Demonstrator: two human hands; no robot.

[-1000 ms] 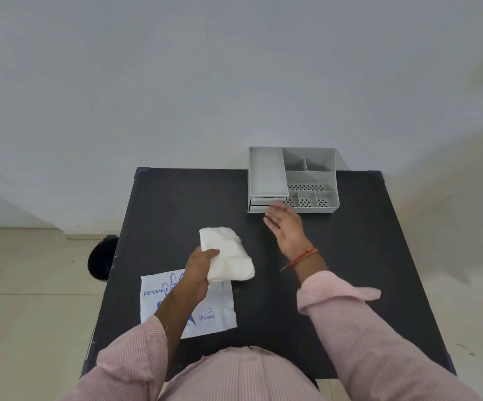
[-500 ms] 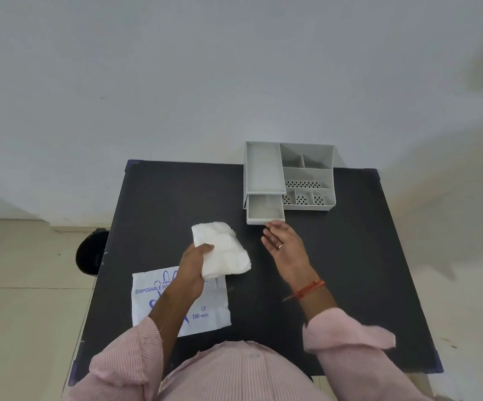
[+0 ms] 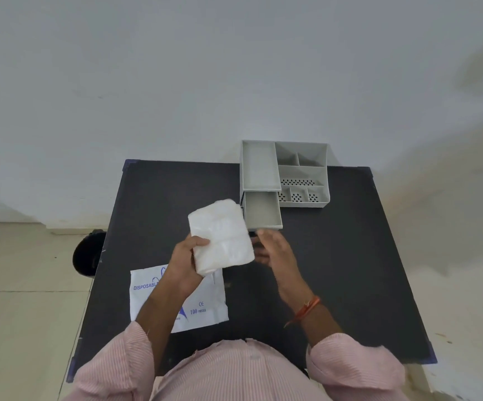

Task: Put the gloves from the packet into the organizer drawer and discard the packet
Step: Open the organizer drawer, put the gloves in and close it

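Gloves (image 3: pixel 221 237): out of the packet, a white stack gripped in my left hand (image 3: pixel 187 257), raised just beside the drawer.
Right hand (image 3: pixel 275 250): fingers loosely spread, holding nothing.
Drawer (image 3: pixel 262 209): pulled out, nothing inside.
Packet (image 3: pixel 202 305): flat on desk (image 3: pixel 350 256).
Remaining, I judge: stow gloves, bin packet.

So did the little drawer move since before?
Yes. The drawer slid out of the organizer toward the person; earlier it was shut.

White gloves (image 3: pixel 221 237), grey organizer (image 3: pixel 301 172) with dotted holes, black table (image 3: pixel 350 256) — white packet (image 3: pixel 205 308) printed blue, pink striped sleeves (image 3: pixel 356 369), orange wrist thread (image 3: pixel 306 309).
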